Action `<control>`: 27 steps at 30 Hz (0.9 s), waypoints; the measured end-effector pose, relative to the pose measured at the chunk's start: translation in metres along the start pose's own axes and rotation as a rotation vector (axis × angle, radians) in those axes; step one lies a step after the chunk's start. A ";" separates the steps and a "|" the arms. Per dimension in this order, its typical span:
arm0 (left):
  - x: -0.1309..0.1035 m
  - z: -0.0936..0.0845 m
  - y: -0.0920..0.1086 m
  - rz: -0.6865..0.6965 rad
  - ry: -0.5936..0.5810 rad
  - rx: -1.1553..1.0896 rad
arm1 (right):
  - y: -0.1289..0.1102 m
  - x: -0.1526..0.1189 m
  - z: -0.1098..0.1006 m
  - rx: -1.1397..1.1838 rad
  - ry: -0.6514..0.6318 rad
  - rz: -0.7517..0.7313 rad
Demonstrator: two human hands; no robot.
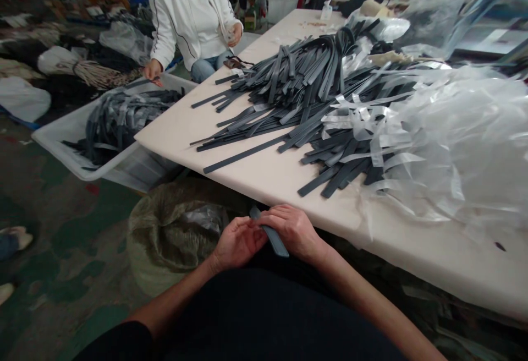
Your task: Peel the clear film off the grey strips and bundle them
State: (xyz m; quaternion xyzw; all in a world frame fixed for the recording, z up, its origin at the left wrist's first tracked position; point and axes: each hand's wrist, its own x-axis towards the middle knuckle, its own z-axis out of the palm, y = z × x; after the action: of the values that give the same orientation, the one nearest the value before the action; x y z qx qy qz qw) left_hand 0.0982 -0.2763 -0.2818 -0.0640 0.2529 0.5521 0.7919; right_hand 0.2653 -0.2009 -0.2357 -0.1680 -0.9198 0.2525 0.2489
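Slate-grey and narrow, the flat strip point(275, 241), perhaps doubled, is pinched between both hands point(292, 230).

Site reads as a workshop: a broad desk point(177, 132) heaped with dark strips point(305, 69) and crumpled plastic sheeting point(457, 157), a white bin point(132, 168) holding more strips, a co-worker point(202, 20) seated alongside, bundled material point(94, 72) piled on a worn, green-patched floor point(78, 240)

We count | our hands point(241, 240): 2 | held strip point(275, 241): 1 | loose strips point(297, 75): dozens, overlapping | tabletop point(177, 135): 1 | white tub point(97, 174): 1 | woven sack point(144, 251): 1 | white-jacketed co-worker point(202, 22): 1 | pump bottle point(326, 11): 1
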 end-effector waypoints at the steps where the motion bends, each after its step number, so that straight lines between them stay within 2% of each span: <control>1: -0.001 -0.002 0.004 -0.007 0.024 -0.017 | -0.004 -0.001 -0.003 0.042 -0.026 0.024; 3: 0.001 -0.008 0.016 0.054 0.154 -0.058 | -0.012 -0.003 -0.014 0.213 -0.113 0.087; 4: 0.003 -0.013 0.025 0.129 0.248 -0.082 | -0.016 -0.005 -0.020 0.322 -0.153 0.120; 8: 0.003 -0.047 0.077 0.529 0.590 -0.146 | -0.024 -0.018 -0.041 0.639 -0.195 0.216; 11: -0.018 -0.069 0.120 0.801 0.736 -0.153 | -0.023 -0.026 -0.045 0.699 -0.173 0.311; 14: -0.047 -0.066 0.141 1.041 0.787 -0.094 | -0.021 -0.027 -0.038 0.734 -0.173 0.410; 16: -0.059 -0.051 0.138 1.126 0.729 0.026 | -0.020 -0.023 -0.032 0.806 -0.175 0.441; 19: -0.062 -0.020 0.111 1.122 0.466 0.386 | -0.019 -0.011 -0.030 0.897 -0.080 0.383; 22: -0.048 0.006 0.077 0.909 0.195 0.722 | -0.017 0.003 -0.036 0.879 0.055 0.298; 27: -0.017 0.038 0.036 0.419 -0.061 1.022 | -0.011 0.007 -0.056 0.923 0.187 0.283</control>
State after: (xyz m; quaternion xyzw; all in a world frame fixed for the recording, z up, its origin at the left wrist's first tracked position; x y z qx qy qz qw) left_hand 0.0739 -0.2622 -0.2351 0.3962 0.4730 0.5065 0.6022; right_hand 0.2878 -0.1857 -0.1856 -0.1856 -0.6537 0.6490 0.3420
